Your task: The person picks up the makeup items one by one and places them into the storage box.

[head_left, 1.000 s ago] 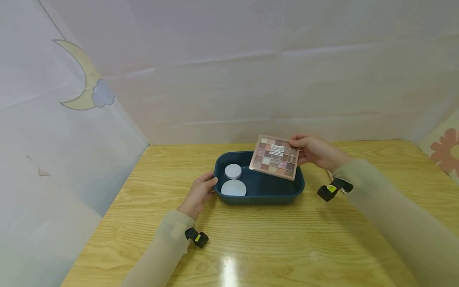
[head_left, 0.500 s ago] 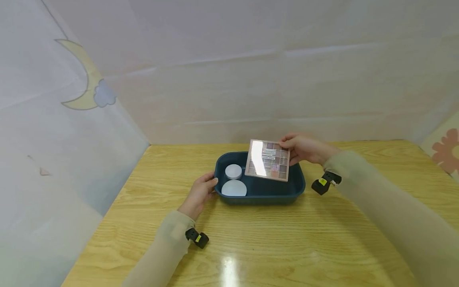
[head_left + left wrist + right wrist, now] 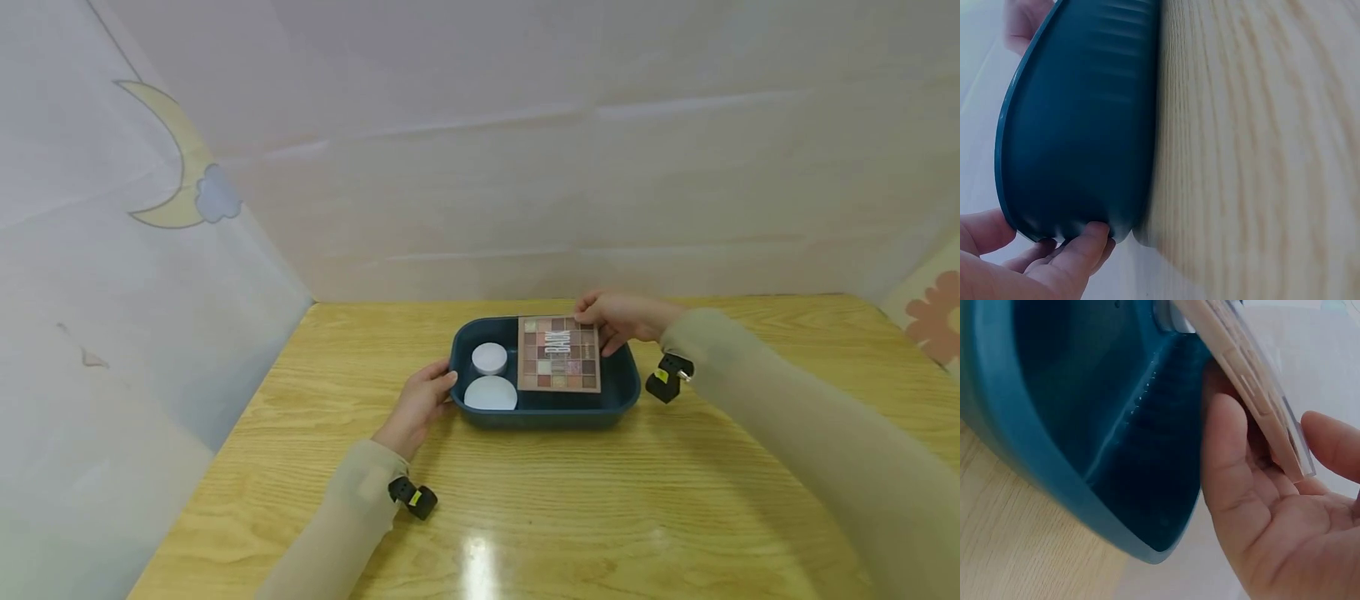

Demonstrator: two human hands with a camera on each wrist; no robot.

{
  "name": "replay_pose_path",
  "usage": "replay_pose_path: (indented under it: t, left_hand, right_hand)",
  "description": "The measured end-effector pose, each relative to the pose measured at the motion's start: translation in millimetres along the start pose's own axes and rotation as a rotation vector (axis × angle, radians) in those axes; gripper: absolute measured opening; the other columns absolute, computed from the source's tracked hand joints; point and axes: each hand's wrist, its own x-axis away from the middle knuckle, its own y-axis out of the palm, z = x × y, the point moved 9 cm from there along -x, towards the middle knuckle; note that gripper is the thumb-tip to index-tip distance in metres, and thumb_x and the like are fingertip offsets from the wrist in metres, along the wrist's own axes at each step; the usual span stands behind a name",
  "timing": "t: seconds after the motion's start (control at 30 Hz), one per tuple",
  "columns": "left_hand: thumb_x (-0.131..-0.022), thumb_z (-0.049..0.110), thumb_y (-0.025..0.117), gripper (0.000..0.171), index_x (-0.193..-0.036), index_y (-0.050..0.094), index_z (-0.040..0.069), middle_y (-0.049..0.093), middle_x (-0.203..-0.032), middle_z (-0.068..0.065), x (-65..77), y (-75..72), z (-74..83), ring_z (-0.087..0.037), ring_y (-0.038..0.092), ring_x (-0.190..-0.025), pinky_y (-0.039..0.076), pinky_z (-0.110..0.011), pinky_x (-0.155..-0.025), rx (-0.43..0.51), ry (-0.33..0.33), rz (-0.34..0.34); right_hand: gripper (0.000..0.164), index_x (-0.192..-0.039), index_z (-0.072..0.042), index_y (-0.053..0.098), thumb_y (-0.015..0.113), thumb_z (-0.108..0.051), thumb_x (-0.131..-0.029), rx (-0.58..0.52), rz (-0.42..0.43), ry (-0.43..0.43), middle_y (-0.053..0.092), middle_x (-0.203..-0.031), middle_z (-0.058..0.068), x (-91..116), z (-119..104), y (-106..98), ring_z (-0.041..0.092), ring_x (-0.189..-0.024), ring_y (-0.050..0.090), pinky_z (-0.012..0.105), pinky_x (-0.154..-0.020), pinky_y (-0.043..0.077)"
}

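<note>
My right hand (image 3: 618,318) pinches an eyeshadow palette (image 3: 558,353) at its right edge, thumb on the clear lid and fingers beneath. The palette, a square grid of pink and brown shades, overlaps the inside of a dark teal plastic bin (image 3: 547,418) in the head view. From the right wrist, the palette (image 3: 1250,381) appears tilted edge-on beside the bin's inner wall. My left hand (image 3: 418,407) holds the bin's left end, thumb at the rim and fingers on the outer wall (image 3: 1079,125). Two round white containers, a smaller one (image 3: 489,358) and a larger one (image 3: 491,393), lie in the bin's left part.
The bin stands on a wood-grain table (image 3: 525,508), near its back edge. Behind the table hangs a pale cloth backdrop (image 3: 540,183) with a printed moon. Both wrists carry small black cameras over beige sleeves.
My right hand has brought the palette left and lower, and turned it square with the bin. The left hand has stayed on the bin's left end.
</note>
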Motion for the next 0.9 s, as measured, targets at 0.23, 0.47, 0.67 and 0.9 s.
replay_pose_path:
  t: [0.23,0.47,0.67,0.9]
  left_hand:
    - [-0.103,0.005,0.045,0.041,-0.143,0.044,-0.004,0.045,-0.144,-0.021,0.0,-1.1,1.7,-0.034,0.049,-0.126,0.041,-0.046,-0.1,-0.006,-0.009,0.003]
    - [-0.103,0.006,0.046,0.041,-0.142,0.044,-0.004,0.047,-0.142,-0.022,-0.8,-2.0,0.3,-0.034,0.05,-0.125,0.042,-0.046,-0.099,-0.015,-0.01,0.007]
    - [-0.102,0.006,0.047,0.041,-0.142,0.046,-0.003,0.048,-0.142,-0.02,-1.1,-1.3,0.7,-0.032,0.05,-0.125,0.042,-0.045,-0.099,-0.007,-0.018,0.018]
    - [-0.102,0.006,0.046,0.04,-0.141,0.046,-0.004,0.047,-0.142,-0.021,-1.4,-1.3,0.4,-0.033,0.049,-0.126,0.041,-0.046,-0.099,-0.003,-0.018,0.014]
  right_hand:
    - [0.021,-0.116,0.001,0.045,0.039,-0.015,-0.105,0.097,-0.032,0.023,0.063,-0.093,0.013,-1.1,-2.7,10.3,0.023,-0.07,0.061,0.036,-0.063,0.052]
    - [0.02,-0.116,0.002,0.044,0.037,-0.013,-0.105,0.129,-0.04,0.065,0.062,-0.091,0.014,-6.1,-2.6,16.3,0.022,-0.068,0.061,0.035,-0.06,0.052]
    - [0.019,-0.114,0.003,0.045,0.037,-0.011,-0.104,0.138,-0.048,0.09,0.063,-0.088,0.013,-9.2,-1.4,20.3,0.021,-0.067,0.062,0.033,-0.059,0.052]
    - [0.023,-0.117,0.007,0.048,0.04,-0.008,-0.103,0.18,-0.019,0.114,0.064,-0.09,0.016,-12.7,-1.6,24.1,0.022,-0.068,0.064,0.033,-0.058,0.053]
